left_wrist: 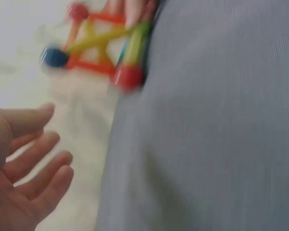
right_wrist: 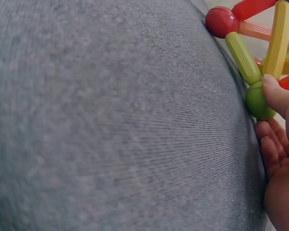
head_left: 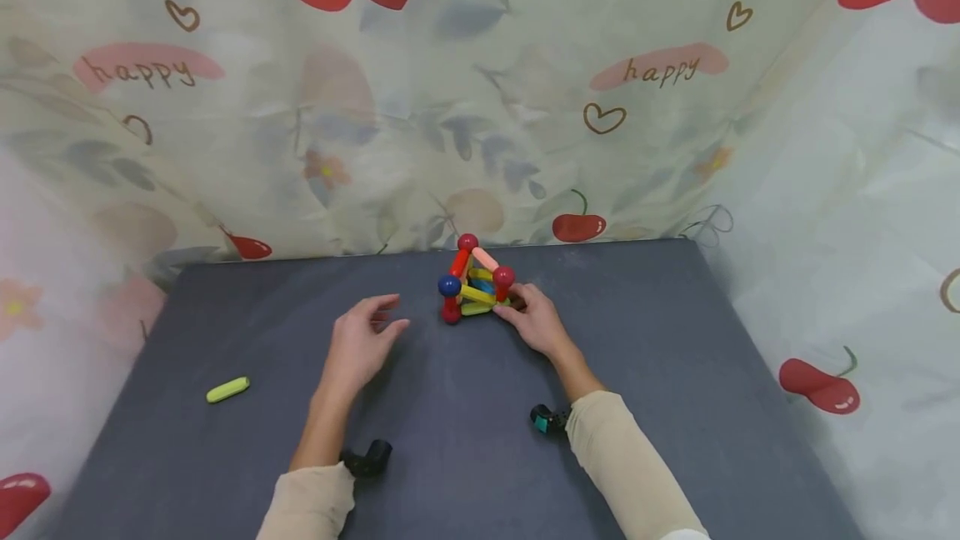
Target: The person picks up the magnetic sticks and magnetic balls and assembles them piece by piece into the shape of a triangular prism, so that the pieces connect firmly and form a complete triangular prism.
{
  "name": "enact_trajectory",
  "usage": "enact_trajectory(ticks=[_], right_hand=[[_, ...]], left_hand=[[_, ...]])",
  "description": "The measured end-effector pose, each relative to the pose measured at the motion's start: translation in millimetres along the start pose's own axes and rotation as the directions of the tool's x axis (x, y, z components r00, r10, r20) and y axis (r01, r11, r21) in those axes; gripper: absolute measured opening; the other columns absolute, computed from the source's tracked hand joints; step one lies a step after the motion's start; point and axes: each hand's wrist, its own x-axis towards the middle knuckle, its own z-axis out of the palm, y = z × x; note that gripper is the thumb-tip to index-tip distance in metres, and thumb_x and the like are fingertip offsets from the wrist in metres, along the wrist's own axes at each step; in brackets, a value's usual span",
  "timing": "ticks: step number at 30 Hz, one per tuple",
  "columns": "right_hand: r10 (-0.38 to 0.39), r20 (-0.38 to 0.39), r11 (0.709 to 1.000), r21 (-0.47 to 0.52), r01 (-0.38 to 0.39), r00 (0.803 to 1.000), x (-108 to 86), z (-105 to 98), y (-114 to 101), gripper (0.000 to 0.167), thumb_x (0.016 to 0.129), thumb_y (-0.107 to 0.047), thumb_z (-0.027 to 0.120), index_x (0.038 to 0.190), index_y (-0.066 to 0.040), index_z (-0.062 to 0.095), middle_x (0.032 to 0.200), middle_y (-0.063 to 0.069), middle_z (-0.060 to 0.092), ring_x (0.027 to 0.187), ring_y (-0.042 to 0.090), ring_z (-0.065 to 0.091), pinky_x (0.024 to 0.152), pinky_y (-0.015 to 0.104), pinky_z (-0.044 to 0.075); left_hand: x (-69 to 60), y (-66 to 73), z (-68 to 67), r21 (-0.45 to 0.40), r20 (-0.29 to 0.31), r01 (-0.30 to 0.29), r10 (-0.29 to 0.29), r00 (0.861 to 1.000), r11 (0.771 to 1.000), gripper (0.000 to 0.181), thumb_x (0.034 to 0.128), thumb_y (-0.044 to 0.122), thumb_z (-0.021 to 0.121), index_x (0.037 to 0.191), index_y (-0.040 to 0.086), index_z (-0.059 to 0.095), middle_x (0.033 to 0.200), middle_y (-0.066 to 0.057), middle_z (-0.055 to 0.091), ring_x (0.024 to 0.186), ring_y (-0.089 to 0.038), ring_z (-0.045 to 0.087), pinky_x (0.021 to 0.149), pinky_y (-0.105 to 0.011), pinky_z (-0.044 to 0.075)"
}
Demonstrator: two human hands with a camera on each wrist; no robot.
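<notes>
A toy frame (head_left: 477, 296) of coloured sticks and balls stands on the grey table near its back edge. Red balls and a blue ball (head_left: 449, 286) sit at its corners, joined by red, pink, yellow and green sticks. My right hand (head_left: 536, 322) holds its lower right corner. In the right wrist view the thumb presses on the green ball (right_wrist: 256, 102) there, with fingers around its other side. To the left of the frame, my left hand (head_left: 362, 344) hovers with relaxed, slightly bent fingers, apart from it and holding nothing.
One loose light-green stick (head_left: 228, 390) lies on the table (head_left: 465, 457) at the left. A printed cloth (head_left: 420, 107) with cherries hangs behind the table's back edge and along its sides. Black wrist cameras (head_left: 367, 460) are strapped to both wrists.
</notes>
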Motion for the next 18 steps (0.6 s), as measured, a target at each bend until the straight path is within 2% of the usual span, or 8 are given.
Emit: enact_trajectory(ticks=[3,5,7,10,11,13,15,18], right_hand=[[0.012,-0.004,1.0,0.012,-0.012,1.0,1.2,2,0,0.039,0.097,-0.032,0.072,0.129,-0.012,0.067,0.113,0.01,0.063,0.098,0.023,0.061,0.091,0.039,0.053],[0.008,-0.012,1.0,0.011,-0.008,1.0,0.9,2,1,0.038,0.096,-0.032,0.072,0.128,-0.012,0.068,0.112,0.01,0.063,0.097,0.023,0.061,0.09,0.038,0.052],[-0.001,-0.017,1.0,0.008,0.002,1.0,0.9,2,2,0.037,0.096,-0.032,0.072,0.127,-0.011,0.068,0.111,0.01,0.063,0.096,0.023,0.06,0.089,0.038,0.052],[-0.007,-0.023,1.0,0.004,0.007,1.0,1.4,2,2,0.036,0.096,-0.032,0.072,0.125,-0.011,0.068,0.11,0.011,0.062,0.095,0.024,0.059,0.088,0.038,0.051],[-0.008,-0.026,1.0,0.0,0.008,1.0,1.8,3,2,0.036,0.096,-0.032,0.072,0.125,-0.011,0.068,0.109,0.011,0.062,0.095,0.024,0.059,0.088,0.038,0.051],[-0.004,-0.024,1.0,-0.001,0.004,1.0,1.8,3,1,0.035,0.096,-0.032,0.072,0.124,-0.011,0.068,0.109,0.011,0.062,0.095,0.024,0.059,0.088,0.038,0.051],[-0.002,-0.025,1.0,-0.006,0.002,1.0,1.6,3,1,0.035,0.096,-0.033,0.073,0.123,-0.012,0.069,0.108,0.01,0.062,0.095,0.024,0.059,0.087,0.038,0.051],[0.001,-0.02,1.0,-0.012,-0.001,1.0,0.9,5,0,0.033,0.095,-0.033,0.073,0.121,-0.013,0.069,0.106,0.01,0.062,0.093,0.024,0.059,0.085,0.037,0.05]], left_hand=[[-19.3,-29.6,-34.6,-0.013,-0.069,0.007,-0.008,0.998,1.0,0.042,0.0969,0.027,0.072,0.135,0.014,0.064,0.133,-0.01,0.068,0.121,-0.03,0.064,0.1,-0.05,0.054],[-32.1,-49.8,-52.6,-0.008,-0.15,0.04,-0.041,0.988,0.999,0.039,0.0965,0.025,0.072,0.134,0.013,0.066,0.131,-0.011,0.069,0.121,-0.03,0.063,0.101,-0.05,0.053],[-43.9,-70.1,-69.5,0.014,-0.247,0.087,-0.081,0.966,0.996,0.038,0.0947,0.023,0.075,0.131,0.014,0.068,0.13,-0.011,0.07,0.118,-0.029,0.062,0.1,-0.045,0.051],[-57.7,-99.0,-93.6,0.05,-0.36,0.174,-0.145,0.922,0.983,0.038,0.0909,0.021,0.079,0.127,0.014,0.071,0.13,-0.014,0.07,0.113,-0.033,0.06,0.092,-0.044,0.045],[-61.6,-107.7,-101.8,0.06,-0.371,0.207,-0.171,0.913,0.976,0.039,0.0899,0.02,0.08,0.128,0.014,0.071,0.132,-0.016,0.068,0.115,-0.036,0.059,0.093,-0.046,0.044],[-68.5,-124.2,-115.4,0.083,-0.355,0.275,-0.23,0.906,0.958,0.044,0.0892,0.02,0.081,0.131,0.013,0.07,0.139,-0.02,0.064,0.121,-0.042,0.057,0.095,-0.051,0.043],[-73.9,-138.0,-125.5,0.105,-0.303,0.342,-0.298,0.905,0.934,0.049,0.0899,0.021,0.08,0.136,0.012,0.066,0.144,-0.023,0.058,0.129,-0.046,0.053,0.101,-0.059,0.043],[-78.2,-153.7,-133.0,0.156,-0.222,0.398,-0.361,0.906,0.904,0.053,0.0905,0.023,0.079,0.139,0.009,0.062,0.145,-0.027,0.056,0.128,-0.047,0.055,0.098,-0.063,0.045]])
